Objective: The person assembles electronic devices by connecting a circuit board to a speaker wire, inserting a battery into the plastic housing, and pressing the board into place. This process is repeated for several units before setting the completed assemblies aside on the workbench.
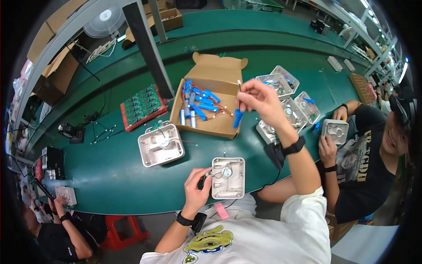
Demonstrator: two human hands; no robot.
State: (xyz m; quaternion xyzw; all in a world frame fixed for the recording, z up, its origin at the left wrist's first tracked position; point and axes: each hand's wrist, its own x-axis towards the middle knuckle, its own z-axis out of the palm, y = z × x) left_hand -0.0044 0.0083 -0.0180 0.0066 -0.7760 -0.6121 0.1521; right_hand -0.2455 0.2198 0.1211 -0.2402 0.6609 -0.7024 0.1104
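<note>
My right hand (260,102) is raised at the right side of an open cardboard box (226,129). Its fingers pinch the wires of a blue cylindrical battery (238,119), which hangs below them. My left hand (196,189) is closed on a small green circuit board (208,175) at the left edge of a white plastic housing (228,190). Inside that housing sits a round speaker (227,172), with thin wires leading toward the board. Several blue batteries (205,106) with red and black leads lie loosely in the box.
Another white housing (161,154) stands to the left, near a stack of green circuit boards (143,107). Filled housings (293,115) cluster at the right. A co-worker (369,154) there handles a housing; another person (61,233) works at far left. A dark metal post (147,48) rises behind.
</note>
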